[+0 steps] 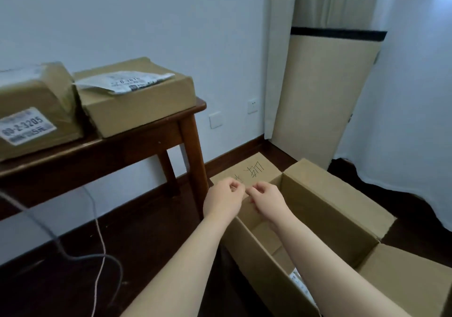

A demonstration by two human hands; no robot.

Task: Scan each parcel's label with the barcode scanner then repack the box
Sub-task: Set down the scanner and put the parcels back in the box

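Two bare forearms reach forward from the bottom edge over an open box (330,221) of plain corrugated cardboard, long and rectangular, standing on a dark wooden floor (151,255) with its flaps splayed outward. Deep inside it, near the lower end, a scrap of white printed label (296,279) shows, though what carries it is hidden. The left hand (223,200) and right hand (267,200) sit side by side at the crease of the far flap (254,167), a flat matte panel with dark handwritten strokes. Both hands have fingers curled and tips bunched toward the thumb, but whether they pinch the card edge or something thin on it cannot be told. To the left stands a table (122,150) of glossy reddish-brown wood with squared legs, and two parcels rest on it just beside each other: a taped parcel (36,96) – wrapped in shiny, wrinkled brown tape with a white label reading 69-2-3205 – and a flat parcel (141,106) of smooth cardboard with a crumpled white label (124,82) on top. A thick grey cable (61,249) and a thin pale cord (100,238) loop across the floor below the table. Behind the box hangs a beige curtain (325,96) with a black band, and beside it a white sheer curtain (415,96) pools in soft folds
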